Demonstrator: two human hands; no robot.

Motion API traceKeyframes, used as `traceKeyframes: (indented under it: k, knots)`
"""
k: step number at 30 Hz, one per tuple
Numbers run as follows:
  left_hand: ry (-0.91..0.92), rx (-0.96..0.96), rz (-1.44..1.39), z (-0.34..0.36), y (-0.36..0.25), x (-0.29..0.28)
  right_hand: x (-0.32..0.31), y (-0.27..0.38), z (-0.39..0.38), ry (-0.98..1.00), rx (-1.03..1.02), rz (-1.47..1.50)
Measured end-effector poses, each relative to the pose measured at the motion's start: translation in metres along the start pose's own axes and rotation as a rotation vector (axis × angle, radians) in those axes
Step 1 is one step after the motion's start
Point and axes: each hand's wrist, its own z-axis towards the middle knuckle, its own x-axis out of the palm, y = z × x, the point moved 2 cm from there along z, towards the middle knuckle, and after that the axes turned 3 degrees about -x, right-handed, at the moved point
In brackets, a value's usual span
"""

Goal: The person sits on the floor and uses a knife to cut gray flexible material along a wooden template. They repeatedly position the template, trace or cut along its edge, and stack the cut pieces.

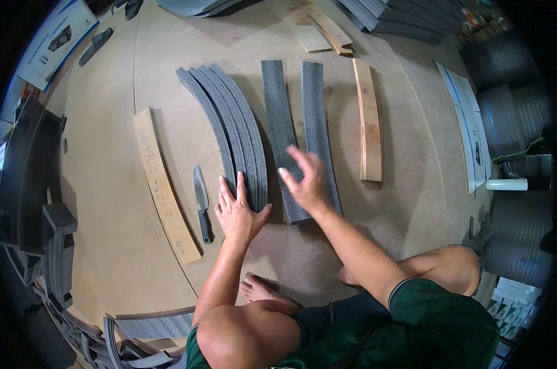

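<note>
My left hand lies on the near end of several thick grey foam strips. These stand side by side on edge and bow to the right. Its fingers are stretched out, with the thumb spread toward the right side. Slightly blurred, my right hand hovers at two flat grey foam strips, its thumb and fingers apart and nothing between them. Whether it touches them I cannot tell. A knife with a black handle lies left of my left hand, blade pointing away.
Left of the knife is a long wooden board with handwriting. Wooden slats lie at the right, and more wood pieces at the far side. Stacked grey foam sheets stand beyond. Dark foam offcuts line the left edge.
</note>
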Motion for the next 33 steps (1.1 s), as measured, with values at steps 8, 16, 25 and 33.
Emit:
traceKeyframes:
  k: [8,16,25,33]
  knots:
    - [0.005,-0.012,-0.088,-0.002,-0.004,0.002,-0.024,-0.066,-0.005,0.216,0.567,-0.317]
    - [-0.029,0.022,-0.128,-0.003,0.006,0.009,-0.021,-0.041,0.008,-0.121,0.343,0.010]
    - [-0.028,0.013,-0.151,-0.004,0.004,0.007,0.053,-0.031,-0.037,0.041,0.676,0.438]
    - [-0.078,0.029,-0.270,-0.009,0.012,0.001,0.011,-0.001,0.000,0.017,0.265,-0.285]
